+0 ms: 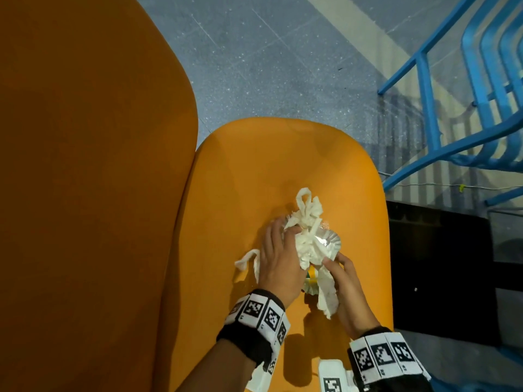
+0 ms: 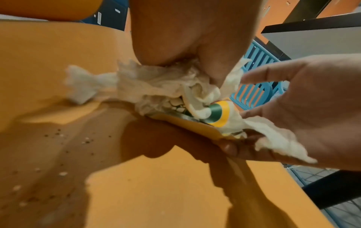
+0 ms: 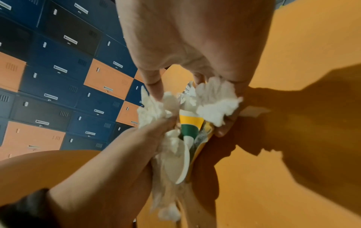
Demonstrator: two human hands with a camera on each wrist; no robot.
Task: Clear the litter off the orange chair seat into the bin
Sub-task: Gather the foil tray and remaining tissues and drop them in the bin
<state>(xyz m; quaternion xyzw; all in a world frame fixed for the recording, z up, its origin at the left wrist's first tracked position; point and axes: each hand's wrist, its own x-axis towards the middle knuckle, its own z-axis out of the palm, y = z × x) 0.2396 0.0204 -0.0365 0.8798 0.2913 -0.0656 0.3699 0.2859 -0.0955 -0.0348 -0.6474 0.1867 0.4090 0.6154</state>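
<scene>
On the orange chair seat (image 1: 254, 165) lies a heap of litter: crumpled white tissues (image 1: 307, 213), a pleated foil liner (image 1: 329, 240) and a green-and-yellow paper cup (image 2: 216, 112). My left hand (image 1: 280, 256) comes from the left, with its fingers curled into the tissue wad (image 2: 156, 86). My right hand (image 1: 343, 278) closes on the heap from the right and pinches a hanging tissue (image 1: 328, 295), with its thumb under the cup in the left wrist view. Crumbs (image 2: 58, 135) dot the seat. A loose tissue strip (image 1: 246, 260) trails out left of my left hand.
The tall orange chair back (image 1: 85, 165) rises at the left. A black box-like thing (image 1: 441, 264) stands right of the seat; I cannot tell whether it is the bin. Blue metal chair frames (image 1: 481, 94) stand on the speckled grey floor (image 1: 268, 66). Blue and orange lockers (image 3: 58, 77) fill the background.
</scene>
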